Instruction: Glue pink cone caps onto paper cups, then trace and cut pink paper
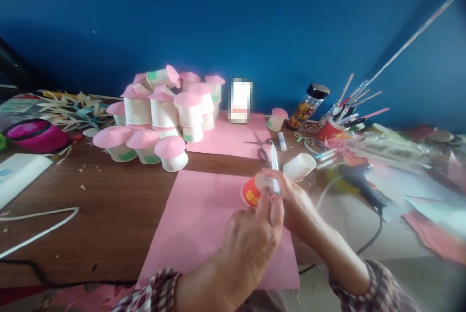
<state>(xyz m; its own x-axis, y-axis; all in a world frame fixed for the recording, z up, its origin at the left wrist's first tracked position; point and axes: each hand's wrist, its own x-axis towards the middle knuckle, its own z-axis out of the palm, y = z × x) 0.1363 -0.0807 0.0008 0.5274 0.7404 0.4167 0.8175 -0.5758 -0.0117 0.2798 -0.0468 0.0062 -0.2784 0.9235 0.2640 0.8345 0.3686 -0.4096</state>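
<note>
Pink sheet (192, 229) beneath, holds left hand (251, 239) and right hand (297, 201) bunched about a red cup (249, 192) and white pen-like tool (274, 160), cannot tell which hand grips which, with pink-capped cups (163, 112) apparently finished beyond the sheet's far-left corner and the red one apparently uncapped.

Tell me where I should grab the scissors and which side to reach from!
I'd take the scissors by their dark handles, coming from the near right side: they lie open on the far pink sheet, with the blades spread toward the left and back, away from your fingers.
</note>
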